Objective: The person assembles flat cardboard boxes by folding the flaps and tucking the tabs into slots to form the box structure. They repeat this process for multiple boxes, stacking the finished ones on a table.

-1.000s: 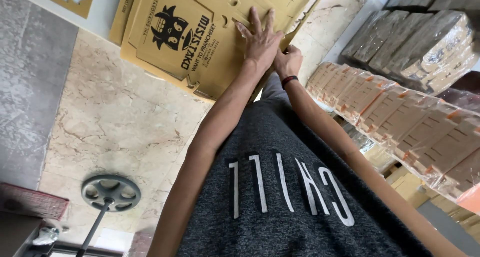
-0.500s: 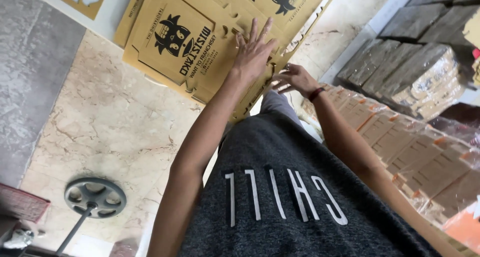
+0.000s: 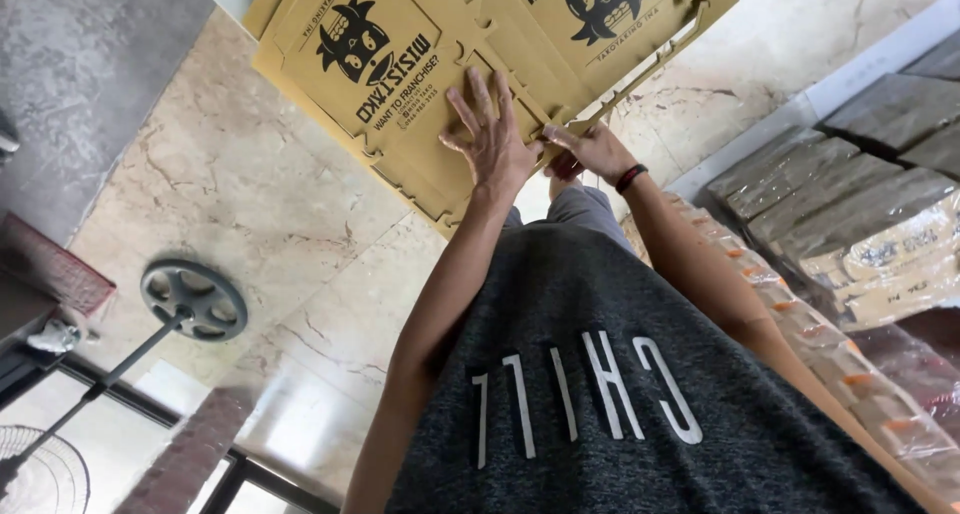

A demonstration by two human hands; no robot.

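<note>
A stack of flat yellow-brown cardboard box blanks [image 3: 400, 64] with a black cartoon print lies on the marble floor in front of my legs. My left hand [image 3: 492, 142] presses flat on the top sheet, fingers spread. Just right of it, my right hand [image 3: 592, 152], with a dark band at the wrist, pinches the near edge of a cardboard sheet. A second printed blank [image 3: 620, 24] overlaps the stack at the upper right. My grey shirt fills the lower middle of the view.
Wrapped bundles of brown packs [image 3: 860, 224] are stacked along the right, with more in a row [image 3: 850, 374] beside my right arm. A standing fan's round base [image 3: 193, 299] and pole are at the left. A grey floor slab [image 3: 90, 64] lies at the upper left.
Both hands have slid toward the near edge of the stack. My right hand has come up beside the left and closed on a sheet's edge. The view has tilted slightly.
</note>
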